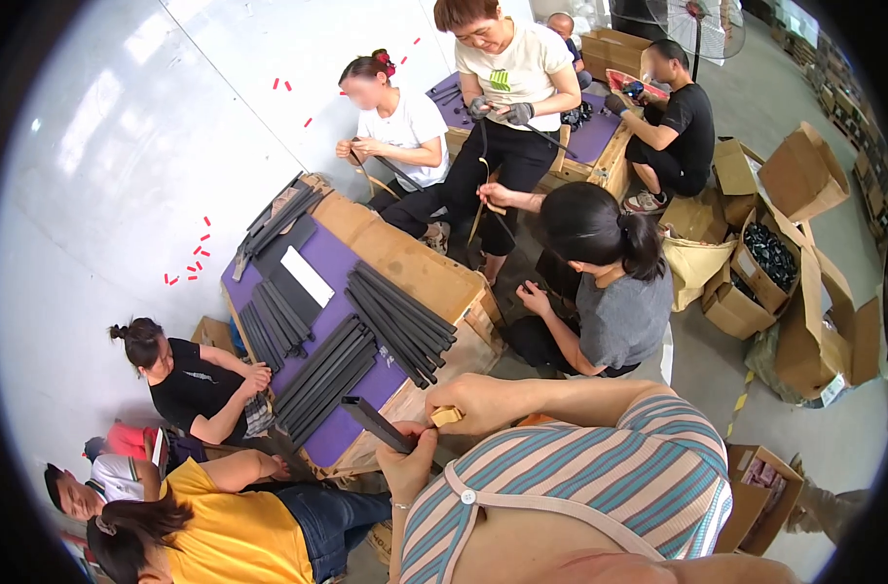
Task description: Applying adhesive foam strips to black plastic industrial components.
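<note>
My left hand (406,471) is closed around the lower end of a dark grey rectangular bar (371,419), which tilts up and away toward the purple-topped table. Close beside it, my right hand (475,401) is closed on a small yellow-tan piece (446,416); its exact kind does not show. The two hands nearly meet at the near end of the bar. Just beyond them, a bundle of dark bars (395,316) and another row of dark bars (325,378) lie on the purple sheet (339,440).
A white rectangular piece (308,276) lies among bars on the wooden-sided table (405,258). Co-workers sit around it; a person in grey (619,316) is close ahead, another in yellow (240,521) at lower left. Open cardboard boxes (746,307) stand on the right.
</note>
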Demonstrator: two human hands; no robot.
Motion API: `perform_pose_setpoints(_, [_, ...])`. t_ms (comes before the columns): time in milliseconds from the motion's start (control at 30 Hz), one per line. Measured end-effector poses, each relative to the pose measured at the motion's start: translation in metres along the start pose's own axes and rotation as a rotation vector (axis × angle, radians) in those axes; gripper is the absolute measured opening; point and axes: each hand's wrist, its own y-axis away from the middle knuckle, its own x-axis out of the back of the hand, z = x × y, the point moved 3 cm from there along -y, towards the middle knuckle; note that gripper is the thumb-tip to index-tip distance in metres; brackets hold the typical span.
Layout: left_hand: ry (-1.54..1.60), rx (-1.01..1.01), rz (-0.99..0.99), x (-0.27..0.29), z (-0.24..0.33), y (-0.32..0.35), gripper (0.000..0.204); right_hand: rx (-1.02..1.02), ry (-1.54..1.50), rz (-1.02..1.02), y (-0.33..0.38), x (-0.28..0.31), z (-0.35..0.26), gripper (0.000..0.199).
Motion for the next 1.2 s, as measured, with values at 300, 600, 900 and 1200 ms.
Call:
perform_pose_setpoints(300, [-0.023,-0.028,0.059,0.006,-0.001,0.001,0.008,-0.136,-0.032,0.014,0.005,0.002,0.005,0.024])
perform_pose_setpoints(600, [0.021,0.029,0.107,0.007,0.003,0.001,0.01,-0.07,-0.072,0.028,-0.005,-0.002,0.01,0.017])
perform_pose_setpoints(900, [0.005,0.171,0.049,-0.007,-0.004,-0.013,0.027,-0.158,0.075,0.23,0.007,0.019,0.021,0.023])
perform_pose_setpoints(1200, [0.304,0.002,-0.662,-0.058,-0.004,-0.045,0.046,-0.331,0.156,0.543,0.086,0.045,0.013,0.022])
